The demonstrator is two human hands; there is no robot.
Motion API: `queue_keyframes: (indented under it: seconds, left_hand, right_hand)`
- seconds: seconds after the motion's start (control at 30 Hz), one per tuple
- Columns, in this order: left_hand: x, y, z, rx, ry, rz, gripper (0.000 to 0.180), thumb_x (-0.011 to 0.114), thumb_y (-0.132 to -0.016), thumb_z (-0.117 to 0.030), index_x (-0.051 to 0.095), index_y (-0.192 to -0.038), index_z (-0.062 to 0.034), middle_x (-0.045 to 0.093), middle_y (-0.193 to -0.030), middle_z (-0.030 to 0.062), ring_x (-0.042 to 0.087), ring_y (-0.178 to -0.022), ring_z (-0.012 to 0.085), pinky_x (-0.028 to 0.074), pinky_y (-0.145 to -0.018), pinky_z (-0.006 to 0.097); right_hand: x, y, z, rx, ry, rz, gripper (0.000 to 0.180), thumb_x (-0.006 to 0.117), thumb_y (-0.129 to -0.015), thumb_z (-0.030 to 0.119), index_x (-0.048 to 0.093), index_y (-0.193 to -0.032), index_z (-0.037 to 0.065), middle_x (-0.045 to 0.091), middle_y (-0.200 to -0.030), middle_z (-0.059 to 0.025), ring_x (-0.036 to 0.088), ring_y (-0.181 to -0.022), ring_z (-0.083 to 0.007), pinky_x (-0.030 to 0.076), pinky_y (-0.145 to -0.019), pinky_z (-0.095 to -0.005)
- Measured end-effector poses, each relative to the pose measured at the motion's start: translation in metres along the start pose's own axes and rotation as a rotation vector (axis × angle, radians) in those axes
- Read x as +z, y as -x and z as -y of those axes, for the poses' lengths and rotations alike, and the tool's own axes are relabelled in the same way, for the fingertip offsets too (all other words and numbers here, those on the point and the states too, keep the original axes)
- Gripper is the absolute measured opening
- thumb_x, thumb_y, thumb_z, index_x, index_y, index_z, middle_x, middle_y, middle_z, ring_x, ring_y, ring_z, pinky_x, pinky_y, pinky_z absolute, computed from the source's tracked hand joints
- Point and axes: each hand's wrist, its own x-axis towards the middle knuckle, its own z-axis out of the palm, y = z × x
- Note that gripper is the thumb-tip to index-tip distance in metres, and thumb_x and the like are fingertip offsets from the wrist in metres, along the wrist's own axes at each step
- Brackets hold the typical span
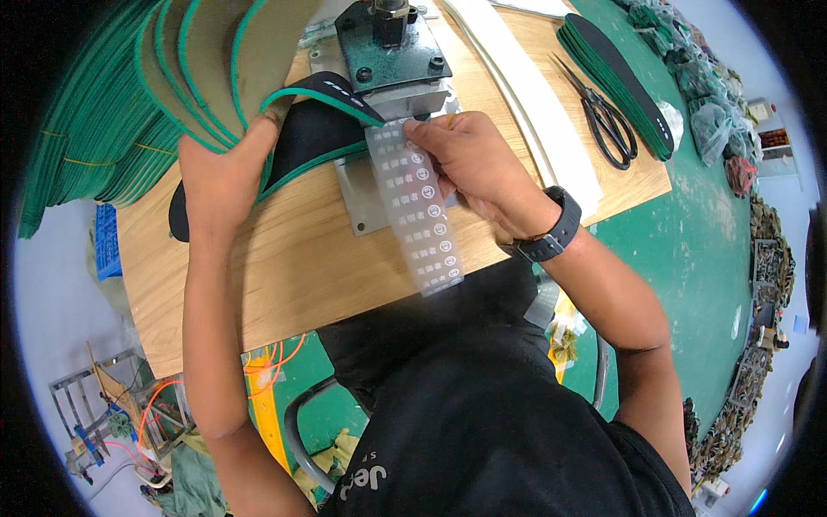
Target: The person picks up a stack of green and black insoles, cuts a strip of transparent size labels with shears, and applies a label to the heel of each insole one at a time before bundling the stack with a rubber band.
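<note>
My left hand (226, 168) is closed on a fan of green-edged insoles (202, 65), whose tan undersides face up. By its fingertips, a black insole (320, 88) with white print curves toward the press (392, 56). Another black insole (310, 142) lies beneath that one, beside the metal base plate (362, 202). Thumb and fingers of my right hand (474, 159) pinch the upper end of a translucent strip of white-printed transfer labels (419, 215). The strip hangs toward me over the table edge, its top touching the insole tip just below the press block.
Bundled green insoles (86, 112) are piled high at the left. Black-handled scissors (610, 125) and a small stack of black insoles (616, 86) lie at the right of the wooden table (284, 284). Long white strips (525, 95) run beside the press. Filled bags (711, 112) line the green floor.
</note>
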Motion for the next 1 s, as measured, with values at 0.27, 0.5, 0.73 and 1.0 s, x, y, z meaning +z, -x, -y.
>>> queue_keyframes:
  seconds: [0.27,0.5,0.73,1.0]
  left_hand:
    - [0.003,0.001,0.001,0.137,-0.365,0.367,0.055,0.071,-0.07,-0.017,0.052,-0.12,-0.0029,0.064,-0.1,0.019,0.062,-0.093,0.031,0.047,-0.085,0.039]
    - [0.007,0.001,-0.007,0.161,-0.49,0.404,0.059,0.075,-0.067,-0.018,0.052,-0.119,-0.004,0.063,-0.096,0.0199,0.06,-0.092,0.0359,0.048,-0.083,0.041]
    - [-0.003,0.001,-0.007,0.019,-0.195,0.295,0.02,0.066,-0.073,-0.014,0.062,-0.084,0.0018,0.064,-0.072,0.014,0.057,-0.063,0.0258,0.047,-0.064,0.035]
    - [-0.012,-0.002,0.002,0.015,0.09,0.015,0.012,0.062,-0.074,-0.007,0.064,-0.081,0.0022,0.06,-0.072,-0.001,0.051,-0.066,0.0078,0.044,-0.064,0.026]
  right_hand:
    - [0.002,-0.001,-0.003,-0.052,-0.002,0.009,0.029,0.056,-0.091,0.017,0.059,-0.072,-0.005,0.059,-0.061,-0.0078,0.054,-0.045,-0.0134,0.047,-0.04,-0.0242]
    - [-0.007,0.005,-0.004,-0.043,0.025,0.039,0.026,0.055,-0.09,0.015,0.06,-0.073,-0.004,0.058,-0.061,-0.007,0.054,-0.048,-0.0118,0.045,-0.043,-0.0239]
    - [-0.014,0.027,-0.006,0.019,-0.175,-0.071,0.022,0.056,-0.087,0.013,0.06,-0.071,-0.002,0.058,-0.062,-0.0052,0.051,-0.05,-0.0101,0.038,-0.045,-0.0223]
    - [-0.001,0.006,0.003,0.04,-0.025,0.035,0.023,0.057,-0.087,0.013,0.059,-0.071,-0.003,0.06,-0.062,-0.0089,0.056,-0.047,-0.0138,0.044,-0.042,-0.0244]
